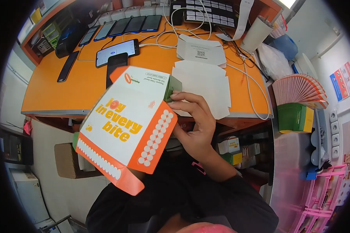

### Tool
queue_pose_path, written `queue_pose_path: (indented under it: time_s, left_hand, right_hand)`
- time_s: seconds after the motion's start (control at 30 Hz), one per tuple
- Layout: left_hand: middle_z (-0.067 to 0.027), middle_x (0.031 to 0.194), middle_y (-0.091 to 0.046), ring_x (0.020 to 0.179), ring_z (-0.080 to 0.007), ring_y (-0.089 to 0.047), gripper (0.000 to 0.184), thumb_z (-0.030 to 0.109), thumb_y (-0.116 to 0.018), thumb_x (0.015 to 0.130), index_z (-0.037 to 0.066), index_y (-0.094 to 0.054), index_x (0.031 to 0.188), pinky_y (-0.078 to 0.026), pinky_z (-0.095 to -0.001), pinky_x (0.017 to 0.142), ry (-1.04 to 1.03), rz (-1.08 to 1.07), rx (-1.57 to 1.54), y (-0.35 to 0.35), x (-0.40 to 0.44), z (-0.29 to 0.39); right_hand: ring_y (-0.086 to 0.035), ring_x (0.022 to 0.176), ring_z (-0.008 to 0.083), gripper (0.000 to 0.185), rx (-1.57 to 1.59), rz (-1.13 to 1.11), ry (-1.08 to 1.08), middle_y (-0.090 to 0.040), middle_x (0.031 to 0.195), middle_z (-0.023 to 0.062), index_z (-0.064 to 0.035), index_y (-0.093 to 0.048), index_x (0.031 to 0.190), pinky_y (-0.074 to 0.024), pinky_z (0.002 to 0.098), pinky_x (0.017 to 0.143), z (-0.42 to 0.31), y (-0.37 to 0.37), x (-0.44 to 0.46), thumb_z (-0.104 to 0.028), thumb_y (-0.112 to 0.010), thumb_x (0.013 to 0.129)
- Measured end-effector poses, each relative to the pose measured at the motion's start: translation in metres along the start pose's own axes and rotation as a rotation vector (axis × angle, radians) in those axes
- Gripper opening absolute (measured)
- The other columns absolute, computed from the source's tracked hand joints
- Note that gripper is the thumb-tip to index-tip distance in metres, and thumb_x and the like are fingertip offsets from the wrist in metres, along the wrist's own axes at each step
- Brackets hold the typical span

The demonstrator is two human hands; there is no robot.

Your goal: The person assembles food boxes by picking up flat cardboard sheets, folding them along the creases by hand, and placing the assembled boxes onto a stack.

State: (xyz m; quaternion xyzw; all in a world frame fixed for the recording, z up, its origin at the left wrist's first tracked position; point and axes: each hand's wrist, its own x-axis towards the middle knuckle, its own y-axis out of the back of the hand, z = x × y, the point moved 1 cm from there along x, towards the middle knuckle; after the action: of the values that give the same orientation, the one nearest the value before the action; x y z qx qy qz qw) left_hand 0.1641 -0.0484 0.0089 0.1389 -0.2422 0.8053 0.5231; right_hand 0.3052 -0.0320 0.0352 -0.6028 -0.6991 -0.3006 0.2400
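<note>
A partly folded cardboard food box (120, 112) is held up in front of me, tilted. Its white panel reads "Joy in every bite", and orange flaps with white dots stick out along its sides. At the box's right edge, my right hand (196, 122) pinches the card near a green inner flap (174, 87), fingers above and thumb below. The box covers my left hand; only a bit of skin, likely the wrist, shows below its lower edge. Behind the box, a flat white card sheet (202, 85) lies on the orange desk (42, 93).
Several phones line the desk's back, with a lit phone (116, 52) nearer and a black phone (118, 62) partly behind the box. White cables (247, 77) cross the right side. A fanned stack of folded boxes (299, 91) stands at right, and a pink rack (324, 190) below.
</note>
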Motion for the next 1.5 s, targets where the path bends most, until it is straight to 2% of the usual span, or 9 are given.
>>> queue_pose_path:
  time_s: [0.3,0.5,0.7,0.83,0.93,1.03,1.23,1.4,1.5]
  left_hand:
    - [-0.0116,0.11,-0.052,0.093,-0.0183,-0.058,0.036,0.004,-0.056,0.087,-0.001,-0.043,0.12,-0.054,-0.0264,0.068,-0.018,0.021,0.041,0.002,-0.003,0.001]
    - [-0.0116,0.11,-0.052,0.094,-0.0185,-0.058,0.037,0.004,-0.056,0.087,-0.001,-0.042,0.12,-0.054,-0.0261,0.067,-0.039,0.048,0.091,0.002,-0.008,-0.002]
    - [-0.0116,0.11,-0.052,0.094,-0.0187,-0.058,0.038,0.004,-0.056,0.086,0.0,-0.041,0.121,-0.055,-0.0258,0.066,-0.043,0.119,0.189,0.0,-0.016,-0.014]
    - [-0.0121,0.113,-0.05,0.097,-0.0191,-0.056,0.041,0.002,-0.056,0.086,0.001,-0.039,0.123,-0.055,-0.0293,0.07,0.075,0.222,-0.044,-0.008,-0.014,-0.016]
    - [-0.0061,0.109,-0.052,0.097,-0.0141,-0.05,0.037,-0.001,-0.065,0.08,0.001,-0.049,0.114,-0.041,-0.0263,0.084,0.02,0.224,-0.213,-0.016,-0.013,-0.006]
    - [-0.0081,0.116,-0.049,0.104,-0.0167,-0.051,0.043,-0.003,-0.058,0.084,0.003,-0.041,0.123,-0.047,-0.0309,0.085,-0.023,0.079,-0.193,-0.005,-0.018,-0.011]
    - [-0.0082,0.116,-0.048,0.106,-0.0169,-0.051,0.034,0.007,-0.051,0.091,0.004,-0.042,0.123,-0.047,-0.0309,0.086,-0.245,0.001,0.377,0.002,-0.015,-0.002]
    - [-0.0082,0.116,-0.048,0.105,-0.0169,-0.051,0.033,0.008,-0.05,0.092,0.004,-0.042,0.123,-0.047,-0.0307,0.086,-0.156,0.01,0.157,-0.001,-0.015,-0.004]
    - [-0.0082,0.116,-0.049,0.105,-0.0169,-0.051,0.032,0.009,-0.05,0.092,0.004,-0.042,0.122,-0.047,-0.0306,0.086,-0.111,0.018,0.071,-0.006,-0.015,-0.008]
  right_hand:
    - [-0.06,0.097,0.0248,0.029,-0.098,0.009,0.031,-0.06,0.109,0.0098,-0.0047,-0.061,0.09,-0.05,0.0325,0.08,0.006,-0.007,0.0,0.003,-0.072,0.064]
    - [-0.057,0.104,0.0265,0.03,-0.271,0.0,0.179,-0.065,0.105,0.0093,-0.0045,-0.062,0.092,-0.0453,0.0372,0.091,0.013,-0.002,0.006,0.003,-0.073,0.064]
    - [-0.056,0.106,0.0254,0.027,-0.342,-0.019,0.241,-0.064,0.104,0.0028,-0.0091,-0.063,0.089,-0.0393,0.0455,0.097,0.009,-0.002,0.006,0.004,-0.068,0.066]
    - [-0.059,0.101,0.0257,0.027,-0.242,0.06,0.244,-0.063,0.102,0.0062,-0.0077,-0.064,0.09,-0.0459,0.0395,0.089,0.012,-0.004,0.005,0.003,-0.069,0.066]
    - [-0.06,0.099,0.0256,0.029,-0.182,0.118,0.218,-0.061,0.102,0.0104,-0.0051,-0.065,0.092,-0.0503,0.0347,0.082,0.013,-0.005,0.003,0.005,-0.07,0.065]
    - [-0.059,0.1,0.025,0.031,-0.193,0.092,0.241,-0.059,0.102,0.014,-0.0015,-0.065,0.093,-0.0519,0.0323,0.081,0.015,-0.004,0.002,0.009,-0.069,0.064]
    - [-0.059,0.078,0.0204,0.024,-0.168,0.127,0.181,-0.059,0.091,0.0087,-0.0027,-0.065,0.09,-0.0479,0.0286,0.066,0.014,-0.001,0.003,0.003,-0.068,0.067]
    - [-0.056,0.073,0.0194,0.02,-0.028,0.037,0.035,-0.059,0.083,0.0082,-0.001,-0.064,0.085,-0.0453,0.0276,0.063,0.003,0.0,0.004,0.003,-0.068,0.066]
    - [-0.057,0.077,0.0167,0.017,-0.097,0.064,0.073,-0.059,0.081,0.0091,0.0012,-0.062,0.084,-0.0443,0.0261,0.07,0.002,-0.001,0.001,0.007,-0.066,0.069]
